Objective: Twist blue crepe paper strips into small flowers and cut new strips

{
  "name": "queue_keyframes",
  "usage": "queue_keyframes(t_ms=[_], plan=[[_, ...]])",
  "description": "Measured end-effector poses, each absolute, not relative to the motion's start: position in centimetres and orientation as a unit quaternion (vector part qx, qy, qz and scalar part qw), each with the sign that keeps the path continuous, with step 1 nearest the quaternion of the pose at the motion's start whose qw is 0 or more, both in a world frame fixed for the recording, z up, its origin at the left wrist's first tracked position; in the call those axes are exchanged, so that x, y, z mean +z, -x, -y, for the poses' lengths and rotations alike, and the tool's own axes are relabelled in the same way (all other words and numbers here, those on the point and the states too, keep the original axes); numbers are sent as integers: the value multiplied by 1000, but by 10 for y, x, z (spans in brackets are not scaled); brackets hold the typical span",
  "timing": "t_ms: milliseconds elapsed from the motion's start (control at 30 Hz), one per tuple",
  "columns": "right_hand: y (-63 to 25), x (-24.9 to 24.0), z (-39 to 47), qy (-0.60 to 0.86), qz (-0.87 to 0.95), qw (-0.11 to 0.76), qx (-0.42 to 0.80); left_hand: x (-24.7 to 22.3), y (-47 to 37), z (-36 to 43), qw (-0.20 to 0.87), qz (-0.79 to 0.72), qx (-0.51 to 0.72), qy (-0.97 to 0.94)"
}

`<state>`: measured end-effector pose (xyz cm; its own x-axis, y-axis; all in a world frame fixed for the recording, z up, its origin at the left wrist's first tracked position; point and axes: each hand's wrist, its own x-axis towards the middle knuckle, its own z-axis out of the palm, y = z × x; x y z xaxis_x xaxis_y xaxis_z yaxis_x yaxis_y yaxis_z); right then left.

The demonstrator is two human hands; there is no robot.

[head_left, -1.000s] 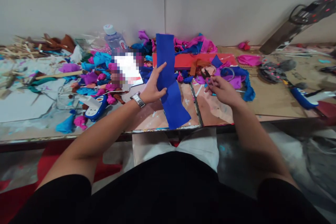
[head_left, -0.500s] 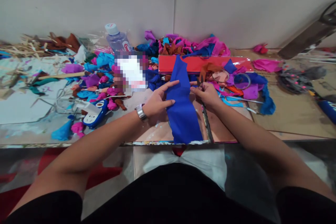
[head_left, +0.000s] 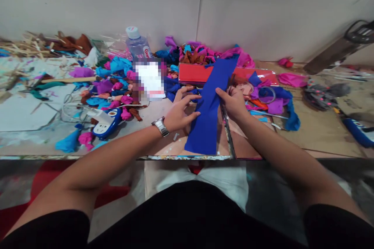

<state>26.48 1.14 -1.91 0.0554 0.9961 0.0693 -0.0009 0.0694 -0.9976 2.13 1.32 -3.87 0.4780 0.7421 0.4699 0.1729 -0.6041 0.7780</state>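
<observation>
A long strip of dark blue paper or cloth (head_left: 208, 114) slants across the middle, its lower end near the table's front edge. My right hand (head_left: 234, 103) pinches its right edge between thumb and fingers; scissors seen earlier at this hand cannot be made out behind it. My left hand (head_left: 182, 111), with a metal watch on the wrist, is spread at the strip's left edge, fingertips near or touching it. Behind the strip lies a flat red pack (head_left: 195, 74) in clear wrapping, partly covered by the strip's upper part.
Coloured scraps (head_left: 102, 86) are heaped on the left, beside a blue and white power strip (head_left: 107, 123) and cables. A bottle (head_left: 138, 46) stands behind a blurred bright rectangle. On the right are a tape ring (head_left: 267, 95), grey netting (head_left: 320, 94) and a dark cylinder (head_left: 329, 51).
The strip has turned, its upper end swinging right and its lower end left. My left hand's fingers have spread wider, and my right hand now grips the strip's edge. The view has shifted slightly.
</observation>
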Motion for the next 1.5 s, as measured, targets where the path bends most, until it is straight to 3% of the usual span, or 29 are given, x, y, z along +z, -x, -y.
queue_keyframes(t_ms=[100,167,267,400,500,867,1067,1200,1333,1500], plan=[[-249,4,-25,462,466,598,460,-33,-22,-9,274,-285,422,-816],[-234,17,-36,447,455,603,479,-32,-22,-8,287,-278,410,-820],[-205,27,-53,427,454,599,502,-33,-25,-7,403,-261,401,-780],[-174,24,-66,397,478,571,537,-36,-30,-9,657,-249,419,-576],[-167,19,-69,387,488,561,544,-38,-34,-13,730,-257,437,-458],[-203,5,-50,380,479,553,566,-44,-34,-16,685,-361,412,-479],[-248,-8,-21,467,552,392,569,-38,-35,-20,673,-385,448,-446],[-265,-26,-14,547,522,406,514,-36,-36,-23,677,-404,472,-395],[-264,-39,-8,513,548,414,515,-33,-38,-23,695,-372,499,-361],[-257,-41,4,442,544,372,608,-24,-40,-21,717,-351,507,-323]])
